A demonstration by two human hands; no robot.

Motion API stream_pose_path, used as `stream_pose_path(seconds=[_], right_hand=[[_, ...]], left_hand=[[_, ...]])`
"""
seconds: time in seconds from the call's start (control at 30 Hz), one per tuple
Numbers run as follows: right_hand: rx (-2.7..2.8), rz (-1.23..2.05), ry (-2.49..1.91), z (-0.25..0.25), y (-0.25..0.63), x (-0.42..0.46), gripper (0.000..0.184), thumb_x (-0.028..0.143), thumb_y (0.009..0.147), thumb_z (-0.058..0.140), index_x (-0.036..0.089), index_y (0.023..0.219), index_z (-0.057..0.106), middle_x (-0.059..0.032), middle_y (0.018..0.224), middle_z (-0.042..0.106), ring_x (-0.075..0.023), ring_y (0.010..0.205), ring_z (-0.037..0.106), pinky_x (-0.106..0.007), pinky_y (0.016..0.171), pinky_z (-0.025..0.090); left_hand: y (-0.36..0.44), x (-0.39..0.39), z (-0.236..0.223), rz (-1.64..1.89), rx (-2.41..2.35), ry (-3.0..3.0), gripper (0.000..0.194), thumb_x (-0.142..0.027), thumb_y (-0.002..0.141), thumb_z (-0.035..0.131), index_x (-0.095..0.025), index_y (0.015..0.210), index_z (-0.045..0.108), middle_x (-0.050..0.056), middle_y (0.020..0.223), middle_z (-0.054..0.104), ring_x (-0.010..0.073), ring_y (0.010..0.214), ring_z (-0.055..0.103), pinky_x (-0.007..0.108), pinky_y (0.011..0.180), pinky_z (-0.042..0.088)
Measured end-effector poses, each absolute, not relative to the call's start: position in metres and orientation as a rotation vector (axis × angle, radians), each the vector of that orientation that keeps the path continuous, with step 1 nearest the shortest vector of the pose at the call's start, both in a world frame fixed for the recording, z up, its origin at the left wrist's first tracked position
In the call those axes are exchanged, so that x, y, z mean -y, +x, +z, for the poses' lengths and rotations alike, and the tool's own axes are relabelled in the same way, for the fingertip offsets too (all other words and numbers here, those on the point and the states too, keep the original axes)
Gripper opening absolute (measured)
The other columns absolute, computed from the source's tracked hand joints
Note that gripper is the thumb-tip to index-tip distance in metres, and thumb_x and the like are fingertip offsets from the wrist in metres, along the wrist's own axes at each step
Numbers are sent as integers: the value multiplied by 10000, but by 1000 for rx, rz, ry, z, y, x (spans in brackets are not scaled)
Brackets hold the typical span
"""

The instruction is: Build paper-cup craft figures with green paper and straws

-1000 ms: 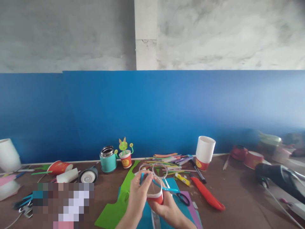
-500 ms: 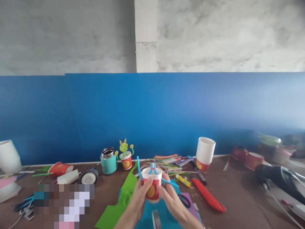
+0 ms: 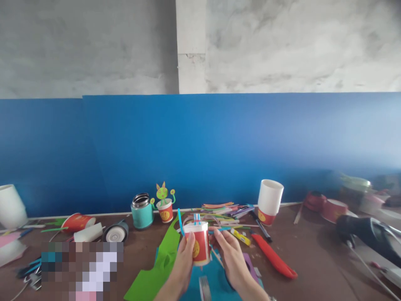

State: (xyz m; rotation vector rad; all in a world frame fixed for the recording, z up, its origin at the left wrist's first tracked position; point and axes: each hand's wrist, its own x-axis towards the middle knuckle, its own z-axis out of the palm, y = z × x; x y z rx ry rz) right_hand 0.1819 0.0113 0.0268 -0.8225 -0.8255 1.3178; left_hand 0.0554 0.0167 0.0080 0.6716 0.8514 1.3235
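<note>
A red-and-white paper cup (image 3: 200, 246) is held upright in front of me, slightly tilted. My left hand (image 3: 183, 259) is wrapped round its left side, thumb on the front. One blue straw (image 3: 179, 219) sticks up at the cup's left edge, and a striped blue-and-red piece (image 3: 196, 218) rises from the opening. At the right side, my right hand (image 3: 230, 253) has its thumb and fingers close together at a second blue straw (image 3: 223, 228). A pale stick-like piece (image 3: 217, 256) shows between cup and right palm. Beneath lie a blue sheet (image 3: 192, 284) and a tape roll (image 3: 205, 288).
Green foam sheet (image 3: 144, 282) lies left; a teal flask (image 3: 142, 213) and a cup with a green cat figure (image 3: 164, 209) stand behind it. Several straws and pens (image 3: 225, 211), a yellow glue box (image 3: 240, 237), red cutter (image 3: 274, 259) and stacked cups (image 3: 270, 200) lie beyond and right.
My right hand has come off the cup's front and moved right, to the blue straw. The cup has turned and shifted slightly left in my left hand.
</note>
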Motion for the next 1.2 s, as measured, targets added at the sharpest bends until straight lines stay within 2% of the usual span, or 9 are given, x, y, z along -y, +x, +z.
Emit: stream_pose_path(seconds=[0.1,0.2,0.4,0.57,0.7,0.97,1.07,1.2], right_hand=[[907,1245,-896,33,187,-13,372,528,652,735,175,626,622,30,546,542,-99,524,460,-210,514,363],[1107,1241,-968,41,196,-16,457,578,619,733,156,540,575,41,477,473,-79,472,378,-209,468,292],[1081,1344,-862,45,208,-18,343,494,728,698,160,726,622,27,576,532,-88,540,435,-200,520,330],[993,1380,-787,44,205,-15,289,402,746,715,158,652,592,24,577,528,-83,535,428,-192,518,341],[843,1493,-748,45,204,-15,252,349,684,776,164,689,606,32,578,534,-75,514,443,-178,487,343],[1013,1386,-946,45,207,-18,340,471,663,753,159,702,623,60,526,497,-36,411,332,-166,394,244],[1117,1272,-1071,52,211,-18,352,503,677,722,166,771,680,33,568,564,-64,448,404,-185,419,289],[1257,1066,-1096,60,216,-17,348,460,669,738,199,900,730,-37,838,692,-171,711,576,-247,598,430]], left_hand=[[53,-18,3,1265,-843,768,648,-619,623,711,-162,1074,617,127,995,722,273,847,699,336,685,544],[52,-18,-1,1238,-831,817,630,-601,613,732,-160,1050,623,119,949,731,261,799,705,313,640,540],[52,-14,8,1286,-780,728,599,-600,574,756,-175,980,643,104,961,730,260,900,687,339,763,539],[52,-11,14,1310,-780,748,603,-615,576,747,-168,969,649,104,941,731,260,886,687,378,815,523],[51,-12,7,1326,-799,799,611,-599,577,758,-159,987,655,118,944,727,273,888,680,405,851,502],[57,-7,3,1359,-759,892,622,-549,558,796,-151,1018,669,145,961,721,318,896,667,454,867,476],[56,-5,7,1367,-769,891,643,-555,557,794,-160,1047,664,145,1001,713,319,932,655,446,881,470],[54,-3,11,1293,-772,924,700,-555,519,813,-159,1073,655,142,972,718,325,916,656,432,847,485]])
